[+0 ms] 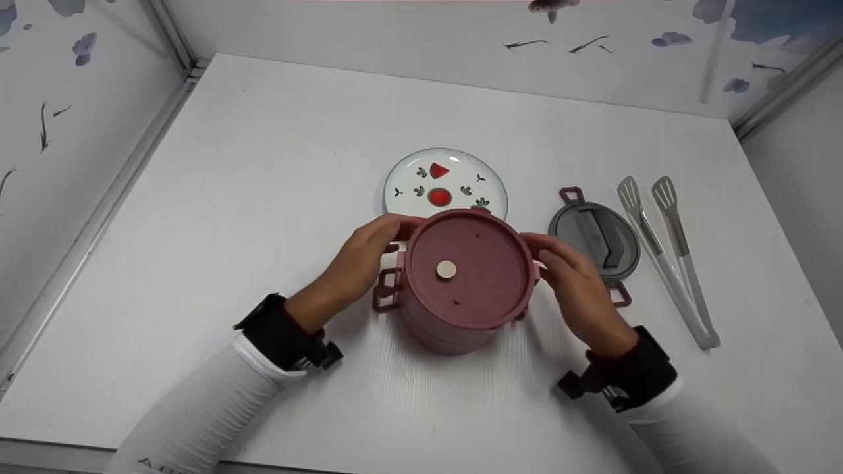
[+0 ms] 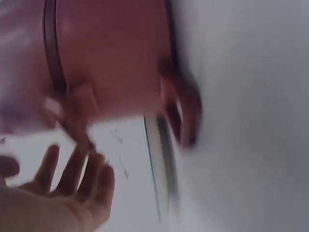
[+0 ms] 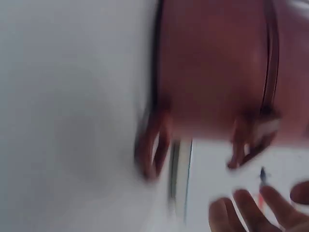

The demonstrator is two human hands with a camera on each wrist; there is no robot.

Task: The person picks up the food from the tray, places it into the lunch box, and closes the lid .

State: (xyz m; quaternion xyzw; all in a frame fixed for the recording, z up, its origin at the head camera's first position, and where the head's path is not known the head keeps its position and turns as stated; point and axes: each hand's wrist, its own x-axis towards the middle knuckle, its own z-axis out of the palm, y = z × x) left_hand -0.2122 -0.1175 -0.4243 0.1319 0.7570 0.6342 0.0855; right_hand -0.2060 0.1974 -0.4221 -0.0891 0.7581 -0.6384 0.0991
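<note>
A dark pink stacked pot (image 1: 454, 339) stands at the table's middle, loop handles at two heights on its sides. Its flat round lid (image 1: 487, 276) carries a small cream knob (image 1: 446, 270). My left hand (image 1: 352, 263) is at the pot's left side, fingers by the upper rim and handle. In the left wrist view its loosely bent fingers (image 2: 72, 179) lie close to the upper handle (image 2: 79, 121); contact is unclear. My right hand (image 1: 579, 289) is at the right side. In the right wrist view, its spread fingers (image 3: 251, 210) are apart from the upper handle (image 3: 251, 137).
Behind the pot lies a white plate (image 1: 408, 174) with red and green patterns. To the right sit a grey round piece (image 1: 579, 237) with maroon loop handles and metal tongs (image 1: 678, 276) with slotted ends. Patterned panels (image 1: 369, 33) border the table.
</note>
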